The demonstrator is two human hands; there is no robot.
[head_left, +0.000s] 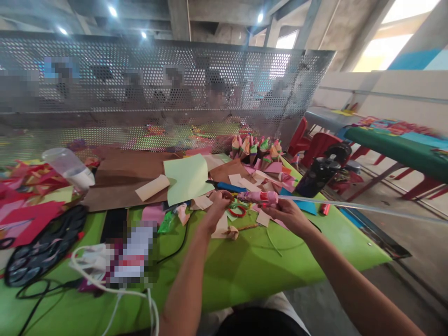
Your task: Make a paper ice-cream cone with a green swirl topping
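Observation:
My right hand point(287, 212) is wrapped round a pink hot glue gun point(261, 197), held level above the table. A long clear glue stick point(350, 205) runs out of its back towards the right. The nozzle end points at my left hand point(220, 203), whose fingers are pinched close together near it. What they hold is too small to make out. Just beneath lie a red ring point(238, 211), paper scraps point(220, 227) and a small brown paper piece with a stick point(233, 232). A blue-handled tool point(229, 187) rests behind the hands.
Pale green paper point(187, 177) and brown card point(122, 179) cover the table's back. Paper cones point(257, 148) stand at the perforated metal screen point(140, 93). A dark bottle point(317, 176) stands right. Left are a plastic bottle point(68, 165), a black tray point(45, 242) and white cables point(115, 291).

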